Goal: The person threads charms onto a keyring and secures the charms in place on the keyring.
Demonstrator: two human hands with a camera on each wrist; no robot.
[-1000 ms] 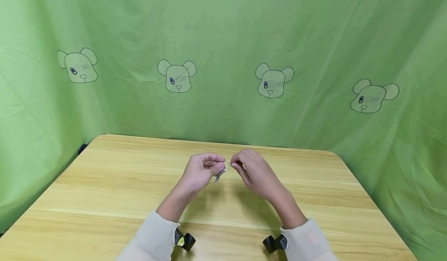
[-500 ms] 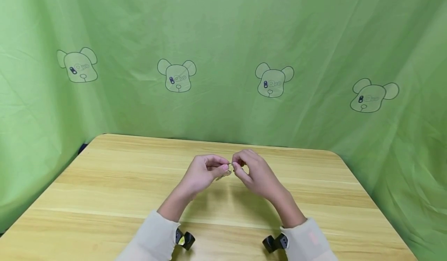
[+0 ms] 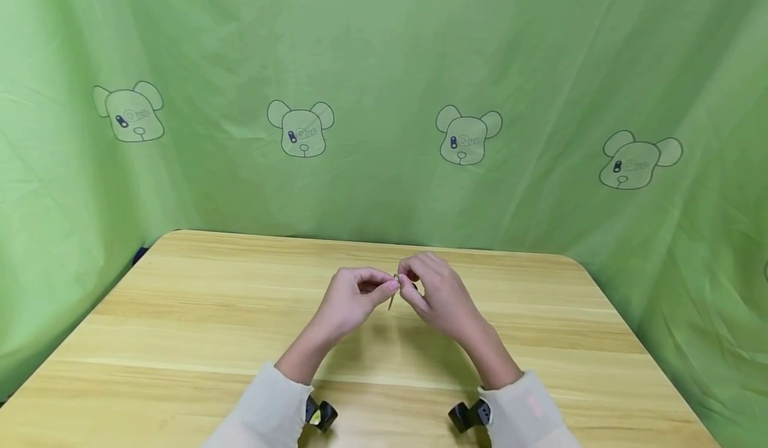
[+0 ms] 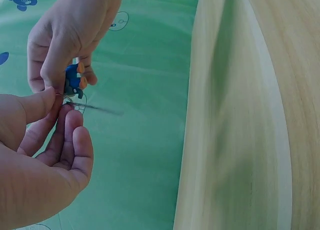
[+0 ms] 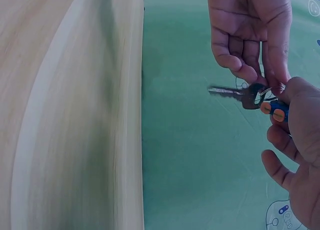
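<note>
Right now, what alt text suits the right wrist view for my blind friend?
A left hand above and right hand at right pinch a thin metal ring, with a key and blue-and-orange trinket beside them. Green cloth shows behind, wooden tabletop at left.

the bear heads on the green curtain carry faint lettering too small to read surely.

Blue and orange trinket, yellowish wood-grain table, green cartoon-printed backdrop.
</note>
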